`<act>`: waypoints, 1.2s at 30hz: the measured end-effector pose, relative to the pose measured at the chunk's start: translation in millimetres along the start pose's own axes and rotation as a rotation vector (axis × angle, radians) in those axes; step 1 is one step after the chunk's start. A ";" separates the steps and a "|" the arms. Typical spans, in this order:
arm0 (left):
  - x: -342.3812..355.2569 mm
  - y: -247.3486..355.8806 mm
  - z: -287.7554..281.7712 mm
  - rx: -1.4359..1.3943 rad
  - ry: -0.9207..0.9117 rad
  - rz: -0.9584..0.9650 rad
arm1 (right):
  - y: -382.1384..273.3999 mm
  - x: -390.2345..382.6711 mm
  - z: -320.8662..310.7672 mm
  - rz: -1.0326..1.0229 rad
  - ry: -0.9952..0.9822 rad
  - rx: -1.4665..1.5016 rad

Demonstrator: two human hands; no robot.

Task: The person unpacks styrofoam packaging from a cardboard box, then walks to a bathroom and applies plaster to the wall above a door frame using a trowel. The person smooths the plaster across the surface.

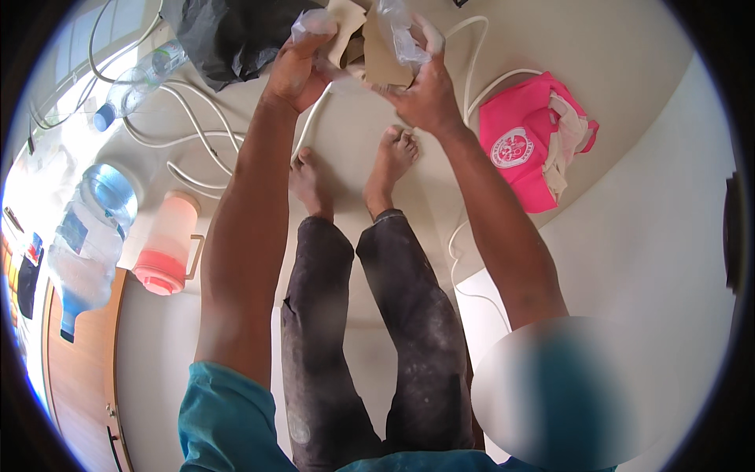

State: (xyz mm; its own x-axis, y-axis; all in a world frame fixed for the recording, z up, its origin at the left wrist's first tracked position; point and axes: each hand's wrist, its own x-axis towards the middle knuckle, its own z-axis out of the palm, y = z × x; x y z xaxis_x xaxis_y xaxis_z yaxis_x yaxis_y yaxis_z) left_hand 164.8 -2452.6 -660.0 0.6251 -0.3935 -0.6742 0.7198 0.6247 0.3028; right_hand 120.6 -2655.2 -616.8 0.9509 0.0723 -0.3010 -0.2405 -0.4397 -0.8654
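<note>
Both arms reach forward to the top of the view, out above my bare feet. My left hand (303, 75) is closed at the left edge of a piece of brown cardboard (387, 59), with crumpled clear plastic (401, 30) by its thumb. On the other side my right hand (425, 90) grips the cardboard's right part together with more of that plastic. Between the hands the cardboard looks folded or torn, with a dark gap in it. Its far end is cut off by the frame. A black plastic bag (236, 39) lies just left of my left hand.
White cable (185, 110) loops over the floor to the left. A clear bottle (126, 94), a large blue-tinted water bottle (90, 236) and a pink-and-clear jug (169, 244) are at the left. At right lies a pink bag (511, 110) with pale cloth in it.
</note>
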 end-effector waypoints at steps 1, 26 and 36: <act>3.0 -4.5 -3.9 -0.005 0.036 0.005 | -1.3 -2.4 1.2 0.012 0.057 0.009; 30.7 -35.4 -35.6 0.708 0.486 0.175 | 22.5 40.2 22.0 -0.106 -0.173 -0.902; 39.3 -42.6 -52.8 0.613 0.469 0.224 | 18.2 64.1 -0.3 -0.122 -0.446 -1.304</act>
State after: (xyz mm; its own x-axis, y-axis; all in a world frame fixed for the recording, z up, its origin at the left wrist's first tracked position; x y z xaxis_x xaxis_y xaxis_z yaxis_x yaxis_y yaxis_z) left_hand 142.7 -2459.0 -735.0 0.6802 0.1071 -0.7252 0.7151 0.1205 0.6886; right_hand 177.2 -2658.8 -651.7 0.7506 0.3390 -0.5672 0.4284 -0.9032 0.0271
